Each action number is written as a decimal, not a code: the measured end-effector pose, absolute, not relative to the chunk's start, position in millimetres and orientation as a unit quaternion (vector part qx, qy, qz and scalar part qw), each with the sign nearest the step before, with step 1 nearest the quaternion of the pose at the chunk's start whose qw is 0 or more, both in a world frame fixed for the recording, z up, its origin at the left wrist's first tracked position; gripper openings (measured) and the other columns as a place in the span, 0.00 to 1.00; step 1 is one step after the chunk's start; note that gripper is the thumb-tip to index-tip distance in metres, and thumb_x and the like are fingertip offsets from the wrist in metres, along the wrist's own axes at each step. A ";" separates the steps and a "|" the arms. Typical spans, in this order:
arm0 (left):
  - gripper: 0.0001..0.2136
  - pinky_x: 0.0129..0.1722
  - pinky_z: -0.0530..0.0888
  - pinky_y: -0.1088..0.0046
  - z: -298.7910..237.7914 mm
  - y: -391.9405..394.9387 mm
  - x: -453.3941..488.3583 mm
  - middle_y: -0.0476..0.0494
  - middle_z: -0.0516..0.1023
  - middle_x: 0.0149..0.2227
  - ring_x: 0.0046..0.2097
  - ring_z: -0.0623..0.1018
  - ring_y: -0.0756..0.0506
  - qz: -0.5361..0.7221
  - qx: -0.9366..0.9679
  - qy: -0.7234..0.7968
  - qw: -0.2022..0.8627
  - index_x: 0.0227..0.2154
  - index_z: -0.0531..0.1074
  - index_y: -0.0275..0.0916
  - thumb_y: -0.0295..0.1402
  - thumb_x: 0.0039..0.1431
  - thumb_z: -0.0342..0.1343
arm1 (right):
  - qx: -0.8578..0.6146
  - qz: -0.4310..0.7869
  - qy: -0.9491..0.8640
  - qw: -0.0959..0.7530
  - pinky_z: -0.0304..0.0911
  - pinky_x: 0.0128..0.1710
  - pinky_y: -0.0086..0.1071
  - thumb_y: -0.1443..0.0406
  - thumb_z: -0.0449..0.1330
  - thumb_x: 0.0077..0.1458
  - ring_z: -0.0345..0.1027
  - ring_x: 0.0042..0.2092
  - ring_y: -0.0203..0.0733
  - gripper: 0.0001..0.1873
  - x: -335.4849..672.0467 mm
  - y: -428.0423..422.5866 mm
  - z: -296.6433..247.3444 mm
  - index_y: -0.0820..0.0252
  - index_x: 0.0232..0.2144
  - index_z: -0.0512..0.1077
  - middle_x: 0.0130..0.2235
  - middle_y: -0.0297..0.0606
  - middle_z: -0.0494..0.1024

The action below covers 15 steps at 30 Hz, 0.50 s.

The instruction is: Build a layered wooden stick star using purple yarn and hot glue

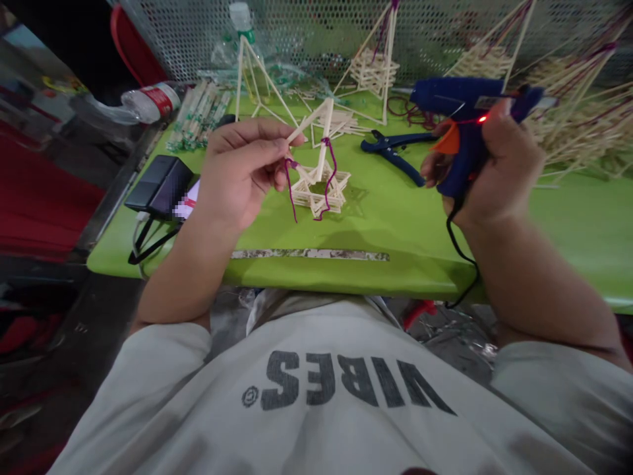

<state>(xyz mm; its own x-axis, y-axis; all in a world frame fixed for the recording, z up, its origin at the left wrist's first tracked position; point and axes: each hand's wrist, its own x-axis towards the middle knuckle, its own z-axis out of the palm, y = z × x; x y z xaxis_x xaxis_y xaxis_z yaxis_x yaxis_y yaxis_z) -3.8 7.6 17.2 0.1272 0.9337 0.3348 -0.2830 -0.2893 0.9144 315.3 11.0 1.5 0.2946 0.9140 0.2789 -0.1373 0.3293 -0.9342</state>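
My left hand (237, 168) is closed, thumb and fingers pinching one corner of a frame of thin wooden sticks (324, 142). Purple yarn (332, 171) is tied on this frame and dangles from it in two strands. Just below, a star-shaped stack of wooden sticks (336, 196) rests on the green table; whether the frame touches it I cannot tell. My right hand (509, 158) grips a blue hot glue gun (457, 95) with an orange trigger and a lit red light. Its nozzle points left, above the blue pliers (395, 148) lying with handles apart.
On the green tabletop (420, 237) are bundled sticks (200, 112), a black box-shaped device (159, 187) and a patterned strip (311, 254). Finished-looking stick hangings (373, 69) stand at the back against a perforated metal panel (316, 33). A bottle (242, 26) stands there too.
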 end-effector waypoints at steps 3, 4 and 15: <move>0.02 0.20 0.70 0.82 16.8 9.2 -6.0 0.50 0.82 0.28 0.22 0.75 0.56 0.582 0.560 0.306 0.503 0.36 0.89 0.43 0.34 0.63 0.73 | -0.440 0.383 -0.427 0.691 0.65 0.14 0.30 0.48 0.78 0.52 0.72 0.24 0.36 0.19 327.6 28.3 -2.9 0.54 0.34 0.80 0.31 0.32 0.81; 0.02 0.20 0.69 0.82 16.7 9.6 -6.5 0.51 0.81 0.27 0.22 0.75 0.56 0.585 0.559 0.306 0.501 0.36 0.89 0.43 0.34 0.63 0.73 | -0.447 0.395 -0.416 0.686 0.67 0.15 0.30 0.52 0.78 0.52 0.71 0.24 0.36 0.16 332.1 34.1 -4.3 0.53 0.35 0.80 0.31 0.32 0.81; 0.03 0.20 0.69 0.83 15.5 10.4 -7.8 0.51 0.81 0.27 0.22 0.75 0.56 0.575 0.565 0.305 0.507 0.36 0.89 0.43 0.35 0.63 0.73 | -0.525 0.407 -0.383 0.642 0.80 0.28 0.35 0.75 0.72 0.61 0.70 0.24 0.33 0.14 358.6 71.7 -14.6 0.58 0.28 0.74 0.25 0.28 0.77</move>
